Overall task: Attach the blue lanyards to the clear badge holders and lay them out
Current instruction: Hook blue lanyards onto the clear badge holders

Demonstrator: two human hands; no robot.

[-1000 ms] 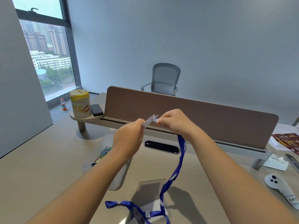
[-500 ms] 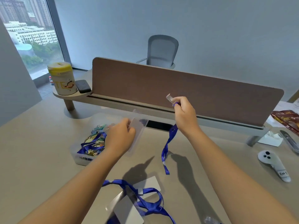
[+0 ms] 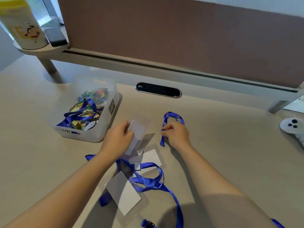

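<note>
On the beige desk [image 3: 230,153], a translucent bin [image 3: 98,134] of clips and blue straps sits at left, below a brown divider panel [image 3: 181,38]. The left hand [image 3: 117,142] pinches a clear badge holder [image 3: 139,129] just above the desktop. The right hand [image 3: 176,134], curled closed, grips a blue lanyard [image 3: 172,115] touching the desk; a white controller [image 3: 292,126] lies far right.

No legible text anywhere

A dark label on the clear bin [image 3: 92,134] wall and a small mark on the black cable grommet [image 3: 158,90], right of the bin, both carry print too blurred to read.
</note>
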